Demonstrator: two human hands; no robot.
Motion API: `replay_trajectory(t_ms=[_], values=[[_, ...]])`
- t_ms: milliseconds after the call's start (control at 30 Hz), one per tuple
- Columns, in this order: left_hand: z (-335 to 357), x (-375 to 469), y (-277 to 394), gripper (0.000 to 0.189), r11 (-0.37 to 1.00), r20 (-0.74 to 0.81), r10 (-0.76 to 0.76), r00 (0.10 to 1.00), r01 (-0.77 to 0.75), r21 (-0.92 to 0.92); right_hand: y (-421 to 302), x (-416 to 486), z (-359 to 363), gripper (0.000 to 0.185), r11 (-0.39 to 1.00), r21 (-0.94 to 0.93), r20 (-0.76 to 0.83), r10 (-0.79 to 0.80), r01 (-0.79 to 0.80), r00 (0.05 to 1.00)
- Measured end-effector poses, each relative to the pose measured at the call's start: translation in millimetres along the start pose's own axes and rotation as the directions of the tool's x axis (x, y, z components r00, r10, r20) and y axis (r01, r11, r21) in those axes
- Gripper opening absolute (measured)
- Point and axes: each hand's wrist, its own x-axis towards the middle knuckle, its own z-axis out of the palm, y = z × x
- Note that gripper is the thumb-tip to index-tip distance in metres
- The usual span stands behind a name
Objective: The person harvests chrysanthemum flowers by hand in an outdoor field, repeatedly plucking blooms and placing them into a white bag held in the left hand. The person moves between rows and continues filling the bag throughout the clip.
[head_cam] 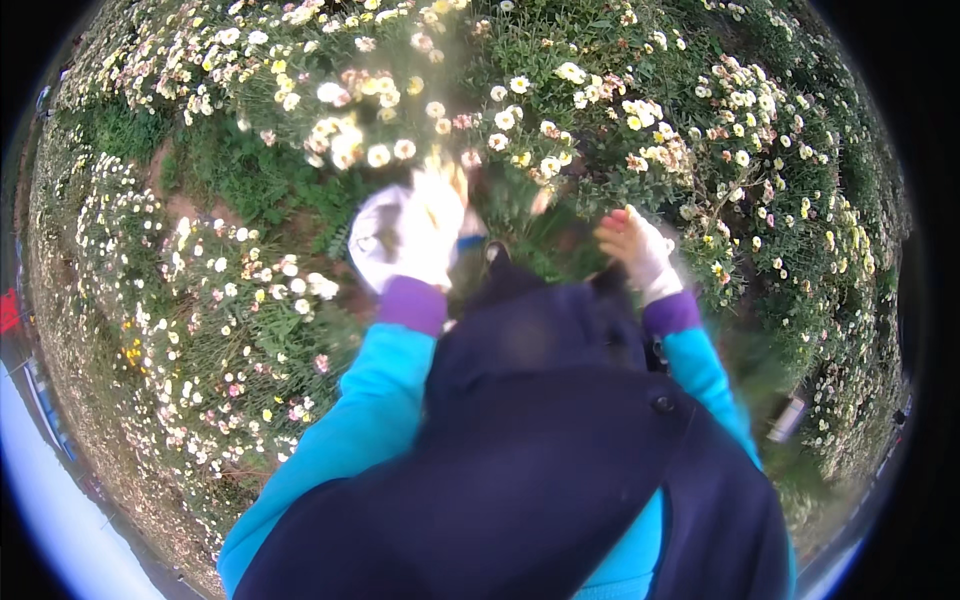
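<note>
My left hand (435,225), in a white glove with the fingertips bare, is blurred and overexposed in bright sun. It lies over or beside the right part of a round white container (373,234) with a blue edge; whether it holds anything cannot be told. My right hand (630,244), also in a white glove with bare fingertips, reaches among the plants with its fingers apart and nothing visible in them. Around both hands stand white and yellow daisy-like flowers (519,85), some of them faded to pink.
Dense flowering plants surround me on both sides. A patch of bare reddish soil (180,201) shows at the left. A blurred pale box-like object (787,418) lies at the lower right. Something red (9,311) stands at the far left rim.
</note>
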Motion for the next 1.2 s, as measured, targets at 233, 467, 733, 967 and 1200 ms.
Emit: replay_trajectory(t_ms=[233, 467, 733, 967, 1200], values=[[-162.1, 41.5, -68.3, 0.052, -0.136, -0.116, 0.184, 0.976, 0.142, 0.98, 44.4, -103.2, -149.0, 0.043, 0.99, 0.118, -0.492, 0.131, -0.083, 0.861], [-203.7, 70.5, -111.9, 0.047, 0.152, -0.205, 0.077, 0.976, 0.191, 0.97, 132.6, -162.6, -289.6, 0.034, 0.956, 0.269, -0.664, 0.094, 0.119, 0.742], [-100.2, 69.0, -129.0, 0.032, 0.835, -0.369, -0.365, 0.855, 0.476, 0.277, 31.0, -103.9, -196.4, 0.029, 0.986, -0.156, -0.694, -0.068, -0.058, 0.717], [130.9, 16.7, -239.8, 0.036, 0.469, 0.089, -0.848, 0.522, 0.662, 0.584, -13.2, -22.6, -265.4, 0.021, 0.889, -0.457, -0.585, -0.327, 0.031, 0.742], [235.7, 5.0, -437.2, 0.056, 0.192, 0.12, -0.594, 0.796, -0.005, 0.981, -34.9, -54.0, -306.6, 0.019, 0.931, -0.362, -0.565, -0.183, -0.043, 0.804]])
